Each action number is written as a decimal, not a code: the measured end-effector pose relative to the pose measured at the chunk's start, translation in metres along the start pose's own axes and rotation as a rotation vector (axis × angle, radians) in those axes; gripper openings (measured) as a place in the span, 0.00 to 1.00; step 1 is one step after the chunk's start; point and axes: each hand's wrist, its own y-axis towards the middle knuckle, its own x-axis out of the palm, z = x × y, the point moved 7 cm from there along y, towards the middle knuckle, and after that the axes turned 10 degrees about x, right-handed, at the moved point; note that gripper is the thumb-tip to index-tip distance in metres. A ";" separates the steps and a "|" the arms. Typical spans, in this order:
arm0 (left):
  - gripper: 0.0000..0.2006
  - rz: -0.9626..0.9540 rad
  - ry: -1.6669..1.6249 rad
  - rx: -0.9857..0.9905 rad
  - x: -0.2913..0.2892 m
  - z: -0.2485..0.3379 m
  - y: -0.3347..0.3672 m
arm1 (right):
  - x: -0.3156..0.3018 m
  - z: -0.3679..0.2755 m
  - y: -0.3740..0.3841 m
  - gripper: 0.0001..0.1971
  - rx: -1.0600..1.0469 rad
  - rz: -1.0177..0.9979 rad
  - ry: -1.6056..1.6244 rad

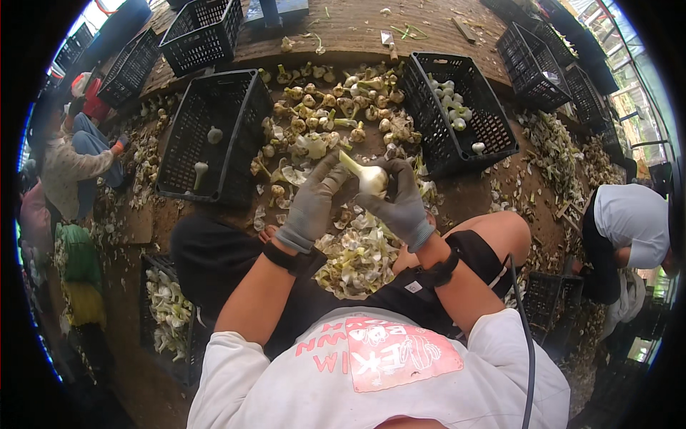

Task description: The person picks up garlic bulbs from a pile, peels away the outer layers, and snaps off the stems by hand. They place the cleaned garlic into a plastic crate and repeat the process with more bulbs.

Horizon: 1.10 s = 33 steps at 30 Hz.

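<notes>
garlic bulb [373,180], white and round with a long pale stem, is clamped in my right hand [400,204], gloved fingers and thumb closed about its body, just on my side of the heap [348,107] of dirty, untrimmed garlic. the stem slants up to the left, its tip close by my left hand [314,204], which is likewise on the near side of the heap; its fingers are bent, and i cannot tell whether they touch the stem or stand slightly apart from it. both my gloves are grey, with dark wristbands [439,270] below them. nearer to me than the heap, between my legs, lies a mound of papery skins [357,261]. left of the heap stands a black mesh crate [246,143] with two bulbs well apart inside; right of the heap, a second black crate [500,129] holds a cluster of clean white bulbs and one lying alone at its near end. beyond the heap, on ribbed brown boards [343,28], rests a small flat-bladed tool [388,39] with a wooden handle. far to the left of the heap sits a person in a patterned top [68,175]; well to its right, and nearer my side, a person in a white shirt [632,222] leans forward.
</notes>
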 end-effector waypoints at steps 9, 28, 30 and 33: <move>0.16 -0.174 -0.003 0.003 0.009 -0.002 -0.003 | 0.014 -0.044 -0.025 0.30 -0.645 0.170 -0.630; 0.11 -0.071 0.460 0.481 0.011 0.022 -0.012 | 0.008 0.005 -0.005 0.28 0.315 -0.216 0.799; 0.07 -0.432 1.282 1.002 0.052 0.045 -0.032 | 0.005 0.011 -0.002 0.25 0.382 -0.234 0.747; 0.10 -0.443 0.818 0.539 0.045 0.027 -0.030 | 0.005 0.025 -0.004 0.24 0.489 -0.228 0.630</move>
